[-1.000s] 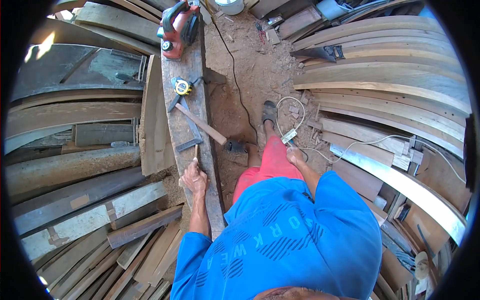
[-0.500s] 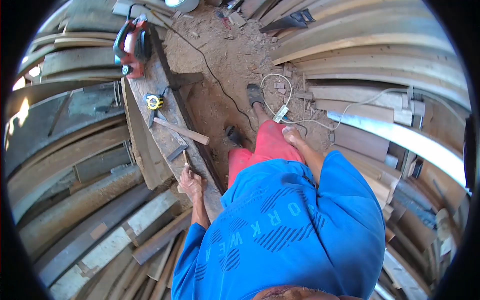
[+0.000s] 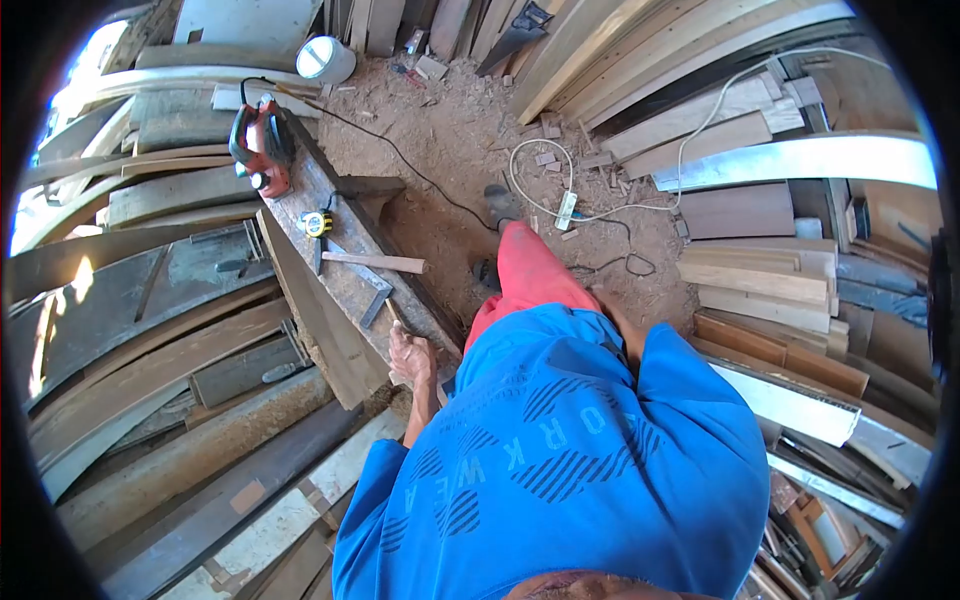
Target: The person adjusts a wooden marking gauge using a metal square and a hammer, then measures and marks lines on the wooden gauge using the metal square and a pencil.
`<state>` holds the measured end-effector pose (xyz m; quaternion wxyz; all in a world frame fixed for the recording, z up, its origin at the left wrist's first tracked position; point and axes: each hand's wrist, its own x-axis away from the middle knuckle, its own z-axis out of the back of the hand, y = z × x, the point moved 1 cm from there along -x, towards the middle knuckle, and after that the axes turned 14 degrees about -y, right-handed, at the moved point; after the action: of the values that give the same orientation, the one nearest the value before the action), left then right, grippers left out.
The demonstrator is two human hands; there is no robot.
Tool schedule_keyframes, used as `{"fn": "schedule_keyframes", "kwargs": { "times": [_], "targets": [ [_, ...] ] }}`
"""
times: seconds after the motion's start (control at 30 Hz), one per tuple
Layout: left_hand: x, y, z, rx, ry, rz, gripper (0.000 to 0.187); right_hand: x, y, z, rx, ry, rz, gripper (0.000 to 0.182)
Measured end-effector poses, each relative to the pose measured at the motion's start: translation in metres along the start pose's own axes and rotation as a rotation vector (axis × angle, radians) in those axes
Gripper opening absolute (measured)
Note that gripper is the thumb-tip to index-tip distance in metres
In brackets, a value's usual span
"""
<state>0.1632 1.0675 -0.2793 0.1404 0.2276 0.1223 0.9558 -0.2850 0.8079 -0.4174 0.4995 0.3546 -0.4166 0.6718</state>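
My left hand [image 3: 412, 357] is closed low over the near end of the wooden beam [image 3: 345, 285]. A thin, pencil-like stick [image 3: 394, 314] pokes out past its fingers. Just beyond lies a try square [image 3: 377, 303] with a metal blade. A hammer [image 3: 378, 262] with a wooden handle rests across the beam, and a yellow and black tape measure [image 3: 316, 223] sits behind it. At the far end stands a red electric planer [image 3: 264, 150]. My right hand [image 3: 608, 302] is beside my right thigh, its fingers mostly hidden by leg and shirt.
A black cord runs from the planer over the sawdust-covered floor [image 3: 440, 130] towards a white power strip [image 3: 567, 210] with a looped cable. A white bucket [image 3: 326, 61] stands at the back. Stacked boards [image 3: 190, 195] line the left; more planks [image 3: 760, 275] lie right.
My view has shifted, and the beam with its tools appears slightly further right and lower. My right hand has drawn back towards my body. The stick still shows at my left hand.
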Motion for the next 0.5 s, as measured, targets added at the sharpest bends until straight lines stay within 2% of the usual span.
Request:
{"fn": "schedule_keyframes", "kwargs": {
  "times": [0.13,0.23,0.4,0.43,0.5],
  "targets": [
    [-0.001,-0.004,-0.001,0.023,-0.015,-0.023,0.034,0.012,0.016,-0.03,-0.067,-0.05,-0.07,0.032],
    [0.001,-0.002,-0.001,0.014,0.032,-0.04,0.033,-0.014,-0.003,-0.027,-0.105,-0.028,-0.046,0.033],
    [0.001,0.0,0.001,-0.002,0.002,-0.043,0.034,-0.065,-0.022,0.015,-0.065,0.026,0.066,0.035],
    [0.001,0.0,0.0,-0.01,0.003,-0.041,0.035,-0.068,-0.027,0.034,-0.017,0.089,0.2,0.034],
    [0.0,-0.003,-0.002,-0.023,0.028,-0.072,0.037,-0.096,-0.04,0.078,0.217,-0.113,0.17,0.032]
  ]
}}
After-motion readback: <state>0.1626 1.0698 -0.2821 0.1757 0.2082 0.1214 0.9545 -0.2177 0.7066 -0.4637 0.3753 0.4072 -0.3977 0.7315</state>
